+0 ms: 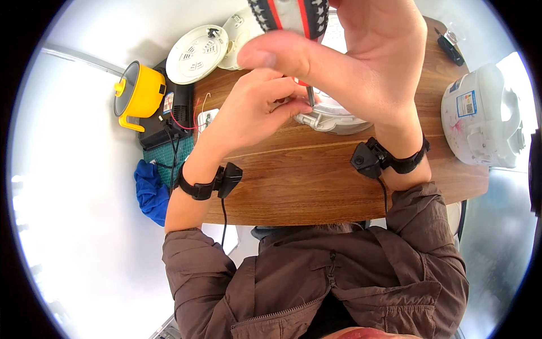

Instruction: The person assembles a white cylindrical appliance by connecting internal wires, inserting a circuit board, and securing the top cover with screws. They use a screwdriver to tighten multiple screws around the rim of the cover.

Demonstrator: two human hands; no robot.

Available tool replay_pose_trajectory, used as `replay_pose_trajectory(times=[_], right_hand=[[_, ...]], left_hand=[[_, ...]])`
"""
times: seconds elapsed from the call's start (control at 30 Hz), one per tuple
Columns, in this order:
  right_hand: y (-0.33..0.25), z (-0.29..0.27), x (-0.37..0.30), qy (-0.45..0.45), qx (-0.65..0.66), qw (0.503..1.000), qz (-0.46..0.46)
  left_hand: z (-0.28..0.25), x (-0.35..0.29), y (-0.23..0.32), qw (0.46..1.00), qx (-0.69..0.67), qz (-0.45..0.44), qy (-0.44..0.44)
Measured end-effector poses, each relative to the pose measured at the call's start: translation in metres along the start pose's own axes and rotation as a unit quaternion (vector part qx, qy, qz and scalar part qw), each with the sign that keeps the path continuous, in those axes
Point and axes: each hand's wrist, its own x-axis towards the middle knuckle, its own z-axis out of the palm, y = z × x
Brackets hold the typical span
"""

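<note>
1. Currently, the right hand [372, 62] grips a red-and-black-handled screwdriver [293, 17] vertically, so its shaft bears down.
2. The left hand [254, 113] closes its fingertips at the tip, steadying it on the round grey metal appliance part [333, 118].
3. That part rests on the brown wooden table [305, 175].

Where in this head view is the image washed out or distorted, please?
Head view: the floor on the left is blown out to white; glare whitens the white rice cooker; the wooden table edges bow with fisheye; the close right hand looks slightly soft and oversized.

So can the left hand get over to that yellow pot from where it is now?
Probably yes. The yellow pot stands off the left hand, with only a black box and thin wires between, but the hand is now at the white appliance.
</note>
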Motion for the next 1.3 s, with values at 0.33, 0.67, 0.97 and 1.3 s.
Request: replay_pose_trajectory(times=[0.33,0.67,0.97,1.3], right_hand=[[0.001,-0.001,-0.001,0.002,-0.005,1.000,0.002],[-0.006,0.003,-0.006,0.004,-0.020,1.000,0.001],[-0.008,0.001,-0.008,0.003,-0.030,1.000,0.003],[-0.003,-0.006,-0.005,0.001,-0.036,0.999,0.004]], left_hand=[[-0.001,-0.004,0.003,0.998,-0.051,-0.039,-0.007],[-0.003,0.006,-0.001,0.997,-0.078,0.012,-0.009],[-0.001,0.009,0.005,0.994,-0.109,-0.005,0.027],[-0.007,0.012,0.004,0.998,-0.050,-0.017,-0.031]])
